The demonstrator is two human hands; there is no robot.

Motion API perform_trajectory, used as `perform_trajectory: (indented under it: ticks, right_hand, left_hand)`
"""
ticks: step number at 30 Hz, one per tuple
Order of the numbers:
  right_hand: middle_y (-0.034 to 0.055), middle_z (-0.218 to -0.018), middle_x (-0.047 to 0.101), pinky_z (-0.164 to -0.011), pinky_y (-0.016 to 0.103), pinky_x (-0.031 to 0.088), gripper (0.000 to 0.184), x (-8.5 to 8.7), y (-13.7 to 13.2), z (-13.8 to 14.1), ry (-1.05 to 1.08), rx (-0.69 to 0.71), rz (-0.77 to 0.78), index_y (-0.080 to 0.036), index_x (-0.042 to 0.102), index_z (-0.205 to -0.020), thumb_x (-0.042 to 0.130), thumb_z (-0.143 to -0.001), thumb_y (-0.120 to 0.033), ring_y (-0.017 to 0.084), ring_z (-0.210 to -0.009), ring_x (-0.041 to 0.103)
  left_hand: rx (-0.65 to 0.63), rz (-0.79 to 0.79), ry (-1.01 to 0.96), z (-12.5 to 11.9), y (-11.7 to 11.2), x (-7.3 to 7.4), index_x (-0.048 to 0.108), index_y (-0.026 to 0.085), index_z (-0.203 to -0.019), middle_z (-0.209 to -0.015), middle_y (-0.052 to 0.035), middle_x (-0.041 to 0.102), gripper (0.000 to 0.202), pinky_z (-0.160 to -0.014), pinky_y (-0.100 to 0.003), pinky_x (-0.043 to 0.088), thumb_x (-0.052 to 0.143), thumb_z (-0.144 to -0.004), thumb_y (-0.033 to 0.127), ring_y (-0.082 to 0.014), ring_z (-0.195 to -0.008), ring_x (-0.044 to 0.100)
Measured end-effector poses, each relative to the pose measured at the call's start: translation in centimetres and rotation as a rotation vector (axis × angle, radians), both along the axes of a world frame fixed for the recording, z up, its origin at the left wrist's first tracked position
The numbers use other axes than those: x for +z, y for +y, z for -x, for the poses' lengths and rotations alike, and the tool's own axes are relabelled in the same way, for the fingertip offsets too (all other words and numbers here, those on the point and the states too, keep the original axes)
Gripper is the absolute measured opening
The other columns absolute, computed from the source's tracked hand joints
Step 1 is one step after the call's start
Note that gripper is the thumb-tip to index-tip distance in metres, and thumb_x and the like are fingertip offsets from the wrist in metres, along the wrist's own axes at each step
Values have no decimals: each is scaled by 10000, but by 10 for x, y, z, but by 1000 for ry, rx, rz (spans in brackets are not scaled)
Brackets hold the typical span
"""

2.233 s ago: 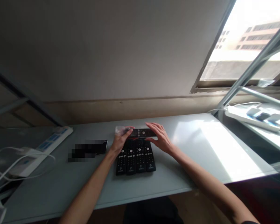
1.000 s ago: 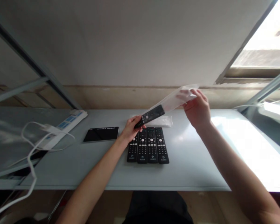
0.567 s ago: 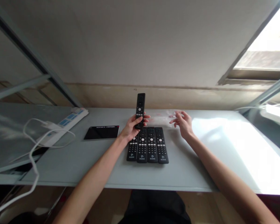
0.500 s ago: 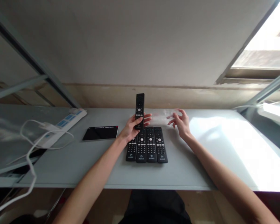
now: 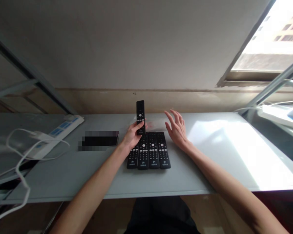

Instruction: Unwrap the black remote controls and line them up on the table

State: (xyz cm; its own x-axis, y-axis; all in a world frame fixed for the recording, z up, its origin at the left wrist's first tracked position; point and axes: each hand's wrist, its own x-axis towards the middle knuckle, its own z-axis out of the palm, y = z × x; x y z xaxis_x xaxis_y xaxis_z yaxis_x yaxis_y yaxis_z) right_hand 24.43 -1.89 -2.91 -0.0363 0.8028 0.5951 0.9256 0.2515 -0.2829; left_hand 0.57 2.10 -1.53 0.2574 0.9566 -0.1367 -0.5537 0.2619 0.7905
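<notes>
A black remote control stands nearly upright in my left hand, gripped near its lower end with the thumb across its front. Below it, several more black remotes lie side by side on the desk, buttons facing up. My left hand covers the top of the leftmost one. To the right of the row, my right hand is raised with its fingers spread and nothing in them. Behind the row lies clear plastic wrapping, faint and partly hidden by the left hand and the held remote.
A dark flat device, partly pixelated, lies left of my left hand. Farther left, a white power strip sits with a looping white cable. Sunlight falls across the right side of the grey desk. A wall rises behind.
My right hand has moved away from the plastic wrapping, its fingers now spread. The left hand still holds the remote upright. The whole view has shifted slightly.
</notes>
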Motion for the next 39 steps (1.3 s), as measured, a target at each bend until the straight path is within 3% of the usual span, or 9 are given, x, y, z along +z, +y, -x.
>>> perform_trajectory:
  ticks: [3, 7, 13, 19, 22, 26, 29, 32, 39]
  right_hand:
    - [75, -1669, 464, -1252, 536, 347, 528, -6, -4, 8, -71, 175, 183, -278, 431, -1639, 370, -1122, -368, 316, -1591, 324]
    - [85, -1583, 575, -1234, 534, 385, 543, -15, -1, 9, -49, 231, 350, -248, 498, -1609, 298, -1137, -425, 335, -1541, 424]
    - [95, -1508, 636, -1233, 563, 349, 496, 2, -9, 8, 184, 277, 119, -265, 645, -1470, 359, -1125, -478, 313, -1488, 460]
    - [52, -992, 709, -907, 383, 524, 470, 29, -30, 27, 813, 466, 125, -242, 735, -1139, 488, -1053, -632, 229, -967, 638]
    - [-5, -736, 585, -704, 293, 479, 444, 33, -31, 29, 1053, 473, 202, -222, 619, -806, 592, -1002, -620, 160, -717, 551]
    - [-52, -588, 454, -480, 248, 304, 441, 30, -21, 3, 1218, 406, 393, -231, 501, -725, 671, -930, -582, 104, -514, 392]
    - [-52, -533, 455, -430, 240, 187, 429, 27, -18, -30, 1117, 350, 695, -221, 498, -686, 736, -852, -538, 77, -457, 342]
    - [2, -520, 551, -417, 238, 166, 446, 27, -21, -51, 894, 443, 1018, -187, 558, -652, 719, -854, -551, 67, -429, 356]
    - [59, -549, 668, -400, 230, 240, 565, 26, -25, -51, 660, 474, 1082, -179, 584, -635, 629, -907, -672, 72, -388, 384]
  left_hand:
    - [4, 4, 21, -1, 0, 2, 781, 157, -983, -934, -42, 770, 304, -807, -255, 578, 933, -721, 183, -143, -826, 717]
    - [-32, -4, 66, 0, -2, 8, 769, 146, -894, -839, -24, 753, 307, -705, -243, 545, 962, -661, 198, -132, -736, 683]
    - [-95, -122, 138, -6, -14, 16, 822, 144, -949, -922, -55, 787, 378, -745, -246, 529, 979, -651, 315, -153, -811, 697]
    - [-274, -368, 290, -20, -38, 23, 816, 171, -1100, -1028, -74, 804, 430, -838, -319, 538, 934, -744, 382, -225, -914, 722]
    - [-342, -560, 418, -22, -43, 22, 800, 176, -1116, -1074, -83, 789, 391, -886, -348, 540, 862, -836, 442, -250, -987, 719]
    - [-229, -987, 844, -16, -39, 20, 790, 167, -925, -997, -97, 757, 356, -914, -359, 494, 632, -1022, 470, -235, -979, 682]
    - [-165, -1285, 1209, -5, -32, 16, 703, 169, -674, -718, -75, 693, 511, -769, -342, 426, 514, -1078, 417, -207, -756, 620]
    - [-197, -1368, 1365, 5, -24, 11, 662, 176, -576, -620, -60, 661, 586, -634, -331, 297, 454, -1090, 363, -165, -584, 525]
    - [-207, -1221, 1400, 13, -14, 2, 610, 197, -461, -494, -35, 575, 607, -610, -340, 154, 515, -1032, 381, -127, -470, 372]
